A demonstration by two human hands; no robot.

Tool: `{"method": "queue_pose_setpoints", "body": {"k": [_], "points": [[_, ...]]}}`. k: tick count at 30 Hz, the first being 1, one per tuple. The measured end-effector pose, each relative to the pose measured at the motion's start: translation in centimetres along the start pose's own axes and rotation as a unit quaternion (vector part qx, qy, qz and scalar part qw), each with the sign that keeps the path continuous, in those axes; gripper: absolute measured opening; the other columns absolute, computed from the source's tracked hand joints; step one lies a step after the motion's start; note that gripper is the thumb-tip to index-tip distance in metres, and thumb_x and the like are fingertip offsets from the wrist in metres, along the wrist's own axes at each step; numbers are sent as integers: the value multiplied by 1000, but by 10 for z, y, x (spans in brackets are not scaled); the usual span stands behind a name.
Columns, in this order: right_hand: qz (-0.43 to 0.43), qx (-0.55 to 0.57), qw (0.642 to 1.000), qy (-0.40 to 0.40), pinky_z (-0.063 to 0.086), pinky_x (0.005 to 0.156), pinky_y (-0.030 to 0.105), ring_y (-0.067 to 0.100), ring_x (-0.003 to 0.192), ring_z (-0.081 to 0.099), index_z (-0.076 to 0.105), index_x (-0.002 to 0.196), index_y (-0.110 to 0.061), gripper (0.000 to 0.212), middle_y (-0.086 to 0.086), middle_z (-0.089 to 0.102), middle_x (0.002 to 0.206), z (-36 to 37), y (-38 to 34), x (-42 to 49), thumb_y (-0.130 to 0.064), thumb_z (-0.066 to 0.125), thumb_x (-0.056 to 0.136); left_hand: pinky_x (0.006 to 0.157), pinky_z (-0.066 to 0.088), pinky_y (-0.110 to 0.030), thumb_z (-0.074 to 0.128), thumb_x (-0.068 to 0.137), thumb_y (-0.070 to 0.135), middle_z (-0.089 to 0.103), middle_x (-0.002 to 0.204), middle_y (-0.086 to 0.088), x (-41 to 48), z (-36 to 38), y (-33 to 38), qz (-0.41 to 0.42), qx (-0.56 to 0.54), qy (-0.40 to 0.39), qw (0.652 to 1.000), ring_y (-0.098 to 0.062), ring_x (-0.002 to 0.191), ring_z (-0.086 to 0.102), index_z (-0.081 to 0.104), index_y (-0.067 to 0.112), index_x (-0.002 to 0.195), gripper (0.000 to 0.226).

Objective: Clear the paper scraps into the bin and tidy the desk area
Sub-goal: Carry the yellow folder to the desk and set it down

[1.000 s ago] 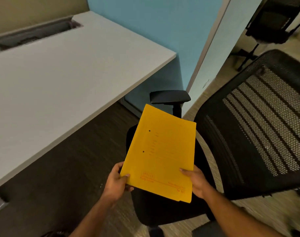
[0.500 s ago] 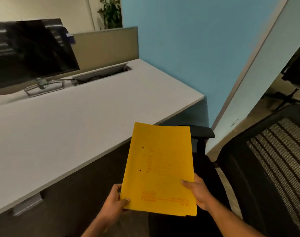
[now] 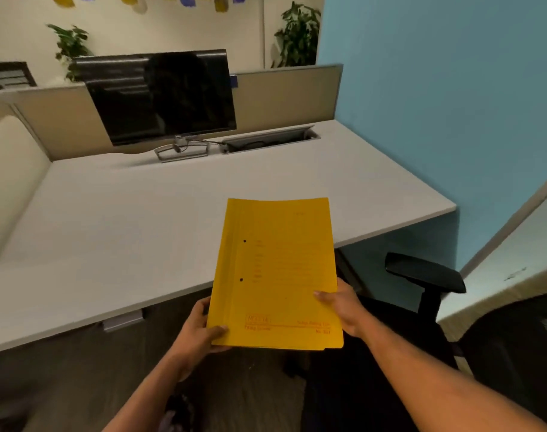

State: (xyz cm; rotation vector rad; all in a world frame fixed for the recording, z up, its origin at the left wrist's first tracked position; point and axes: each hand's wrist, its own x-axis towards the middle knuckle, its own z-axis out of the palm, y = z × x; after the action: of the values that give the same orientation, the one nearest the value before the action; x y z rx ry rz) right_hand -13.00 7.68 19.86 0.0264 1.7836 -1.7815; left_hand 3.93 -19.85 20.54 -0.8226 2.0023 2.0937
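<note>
Thumbs pressed on its cover, a person's left hand (image 3: 198, 333) and right hand (image 3: 345, 304) pinch the near end of a yellow file folder (image 3: 275, 269), held over the white desk's (image 3: 125, 232) front edge, a dark monitor (image 3: 163, 95) at 11 o'clock and a black chair armrest (image 3: 423, 272) at 3 o'clock.

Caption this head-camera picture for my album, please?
A yellow folder held by left hand and right hand at a white desk, monitor behind.
</note>
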Motion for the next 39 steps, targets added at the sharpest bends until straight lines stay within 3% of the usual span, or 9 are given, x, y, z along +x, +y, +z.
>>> {"method": "queue_pose_setpoints", "body": {"k": [4, 8, 16, 25, 30, 36, 39], "points": [[-10, -18, 999, -36, 47, 101, 55, 31, 117, 60, 53, 131, -16, 43, 11, 64, 126, 34, -24, 17, -5, 62, 90, 60, 60, -34, 59, 92, 3, 51, 120, -4, -3, -27, 18, 14, -19, 35, 999, -24, 98, 62, 32, 24, 133, 53], [-31, -36, 997, -67, 45, 102, 57, 32, 117, 60, 55, 128, -21, 42, 11, 63, 127, 76, -49, 28, -5, 62, 90, 59, 59, -36, 56, 94, 3, 48, 124, -6, -5, -67, 35, 29, -24, 46, 998, -29, 99, 61, 29, 30, 134, 56], [-57, -93, 990, -88, 47, 99, 53, 32, 117, 56, 48, 126, -22, 46, 9, 60, 126, 178, -76, 55, 2, 61, 88, 58, 60, -41, 56, 93, 0, 48, 129, -13, -4, -163, 44, 49, -55, 69, 995, -42, 103, 62, 28, 37, 135, 63], [-54, -108, 990, -78, 49, 95, 48, 32, 117, 55, 43, 130, -16, 52, 10, 56, 128, 293, -66, 86, 3, 63, 86, 50, 57, -28, 57, 92, 1, 49, 128, -16, -2, -267, 33, 75, -17, 122, 990, -30, 87, 65, 23, 23, 146, 68], [-60, -131, 986, -80, 50, 96, 49, 32, 116, 56, 43, 134, -16, 55, 10, 56, 128, 336, -66, 101, 0, 65, 86, 59, 62, -43, 59, 92, 3, 48, 132, -16, 1, -308, 24, 61, -24, 148, 987, -38, 97, 64, 25, 29, 144, 68], [-54, -156, 979, -122, 51, 86, 41, 31, 111, 58, 47, 125, -19, 48, 11, 58, 126, 372, -72, 125, 5, 59, 86, 57, 61, -40, 58, 92, 2, 47, 135, -16, 7, -340, 21, 61, -40, 171, 983, -35, 96, 63, 24, 25, 146, 68], [-51, -163, 977, -124, 51, 86, 41, 30, 111, 57, 43, 130, -17, 53, 10, 57, 126, 388, -72, 140, 5, 62, 85, 56, 61, -38, 59, 93, 3, 47, 135, -16, 13, -351, 21, 58, -51, 185, 980, -35, 98, 63, 25, 26, 146, 68]]}}
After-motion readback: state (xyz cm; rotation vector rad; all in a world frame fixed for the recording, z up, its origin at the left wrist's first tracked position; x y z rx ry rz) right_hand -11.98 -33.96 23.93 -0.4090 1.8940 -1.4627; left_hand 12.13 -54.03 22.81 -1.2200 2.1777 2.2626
